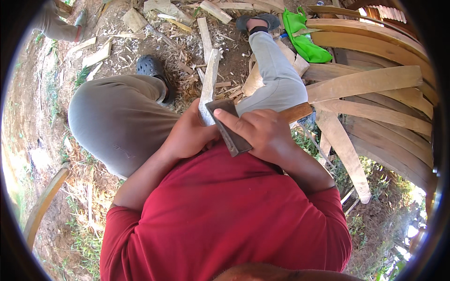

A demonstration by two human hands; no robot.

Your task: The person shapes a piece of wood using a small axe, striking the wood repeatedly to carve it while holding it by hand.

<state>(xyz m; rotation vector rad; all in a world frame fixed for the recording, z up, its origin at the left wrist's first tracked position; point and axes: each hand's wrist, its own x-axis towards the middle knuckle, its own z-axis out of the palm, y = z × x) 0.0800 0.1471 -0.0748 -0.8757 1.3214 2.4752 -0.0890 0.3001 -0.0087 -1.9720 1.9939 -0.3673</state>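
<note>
My left hand (193, 133) is closed around the lower end of a pale, narrow wood piece (210, 77), which points away from me between my knees. My right hand (262, 133) grips a hatchet close to its head, the index finger stretched along the metal. The hatchet's dark, flat blade (229, 124) lies against or just beside the wood's lower end, near my left hand. Its short wooden handle (296, 112) sticks out to the right, past my knuckles. Whether the cutting edge touches the wood, I cannot tell.
Wood chips and offcuts (133, 19) litter the dirt ahead. Long curved boards (370, 83) are stacked on the right, with a bright green bag (300, 37) beside them. Another curved piece (44, 206) stands at the lower left. Another person's leg (54, 23) shows at the upper left.
</note>
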